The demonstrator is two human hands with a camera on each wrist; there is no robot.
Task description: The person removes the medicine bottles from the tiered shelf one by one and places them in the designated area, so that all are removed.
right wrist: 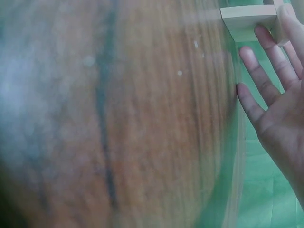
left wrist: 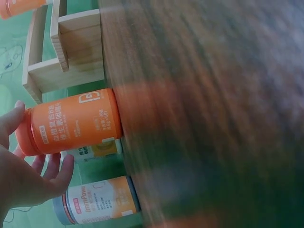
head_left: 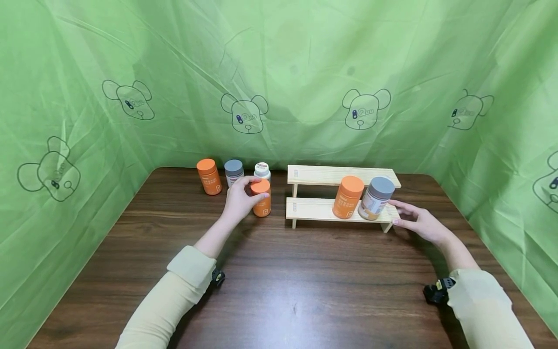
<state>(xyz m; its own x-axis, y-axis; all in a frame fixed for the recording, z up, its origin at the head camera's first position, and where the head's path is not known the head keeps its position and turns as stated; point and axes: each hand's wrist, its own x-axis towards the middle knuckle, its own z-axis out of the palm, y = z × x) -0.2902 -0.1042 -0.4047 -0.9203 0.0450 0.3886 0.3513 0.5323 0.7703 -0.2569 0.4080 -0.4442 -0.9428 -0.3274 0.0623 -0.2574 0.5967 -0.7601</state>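
With thumb and fingers, my left hand (head_left: 240,198) grips the lid end of an upright orange bottle (head_left: 262,206), low over or on the table. In the left wrist view the same orange bottle (left wrist: 73,121) shows white lettering. My right hand (head_left: 425,224) holds the right end of the lower board of a two-step wooden rack (head_left: 311,209), thumb in front and finger behind. Its other fingers (right wrist: 254,66) spread loosely in the right wrist view. On that lower step stand an orange bottle (head_left: 347,199) and a grey-lidded bottle (head_left: 376,199), side by side.
Behind my left hand stand another orange bottle (head_left: 209,178), a grey-lidded bottle (head_left: 234,170) and a white-lidded bottle (head_left: 262,169), partly hidden. A green curtain (head_left: 305,72) borders the dark wooden table (head_left: 296,281) at the back and sides.
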